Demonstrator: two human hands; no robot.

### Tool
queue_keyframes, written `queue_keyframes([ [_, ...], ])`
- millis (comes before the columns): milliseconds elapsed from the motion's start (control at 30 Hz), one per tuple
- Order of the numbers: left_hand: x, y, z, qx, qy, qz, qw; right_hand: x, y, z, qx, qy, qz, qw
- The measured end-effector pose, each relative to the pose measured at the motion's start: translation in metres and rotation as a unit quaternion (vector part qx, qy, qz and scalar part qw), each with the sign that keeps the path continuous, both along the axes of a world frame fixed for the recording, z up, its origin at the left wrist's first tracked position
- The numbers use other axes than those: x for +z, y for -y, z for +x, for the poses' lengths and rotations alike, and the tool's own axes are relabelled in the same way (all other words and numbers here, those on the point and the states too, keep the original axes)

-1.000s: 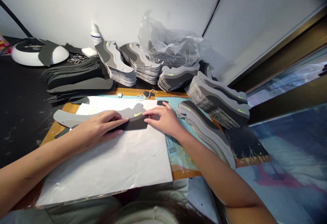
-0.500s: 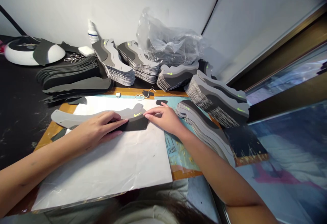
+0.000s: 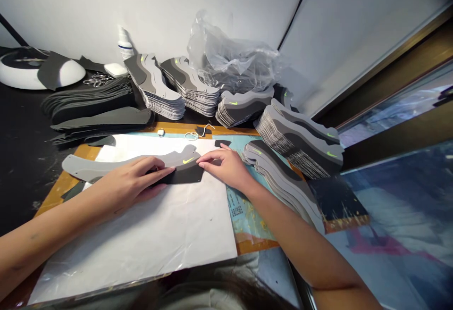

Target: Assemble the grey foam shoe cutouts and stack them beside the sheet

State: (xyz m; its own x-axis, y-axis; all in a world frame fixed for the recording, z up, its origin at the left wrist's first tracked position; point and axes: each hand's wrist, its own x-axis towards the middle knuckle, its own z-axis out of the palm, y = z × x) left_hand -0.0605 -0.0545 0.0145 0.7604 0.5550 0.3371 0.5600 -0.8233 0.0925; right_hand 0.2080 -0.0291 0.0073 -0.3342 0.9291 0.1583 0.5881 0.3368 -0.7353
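A long curved grey piece (image 3: pixel 88 167) with a yellow-green swoosh near its right end lies on a white sheet (image 3: pixel 148 239). Dark material shows along its lower right edge. My left hand (image 3: pixel 138 178) rests over the middle of the piece, its fingers bent and pressing on the dark part. At the right end, my right hand (image 3: pixel 224 166) pinches the edge near the swoosh between thumb and index finger.
Stacks of similar grey pieces stand behind (image 3: pixel 191 88) and at the right (image 3: pixel 283 178). Black pieces (image 3: pixel 102 121) are piled at the left. Farther back are a plastic bag (image 3: pixel 233 60), a white bottle (image 3: pixel 124 46) and a white lamp base (image 3: pixel 67 74).
The view has shifted slightly, moving most things a little to the left. Both hands keep nearly the same hold on the piece.
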Motion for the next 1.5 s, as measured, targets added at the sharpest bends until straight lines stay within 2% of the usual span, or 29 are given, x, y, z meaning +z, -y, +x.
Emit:
queue_keyframes([
  [133,-0.0011,-0.0002,-0.0002,0.001,0.009,-0.003,1.000,0.0001,0.0020,-0.0011,-0.005,0.003,0.016,1.000],
  [400,-0.0012,-0.0006,-0.0011,0.003,0.005,-0.023,1.000,-0.0043,0.0018,0.0016,-0.035,0.054,0.128,0.990],
  [533,-0.0037,-0.0022,-0.0023,-0.004,0.009,-0.004,1.000,-0.0036,-0.0006,0.0028,-0.045,0.067,0.100,0.992],
  [767,-0.0055,-0.0024,-0.0043,-0.007,0.004,-0.024,1.000,-0.0013,-0.0018,0.0024,-0.042,0.067,0.076,0.994],
  [1033,-0.0050,-0.0022,-0.0002,-0.020,0.022,0.053,0.998,-0.0030,-0.0039,0.0015,-0.028,0.064,0.040,0.997],
  [1500,-0.0089,-0.0008,-0.0025,-0.005,0.009,0.013,1.000,-0.0066,-0.0036,-0.0003,-0.045,0.077,0.050,0.995],
])
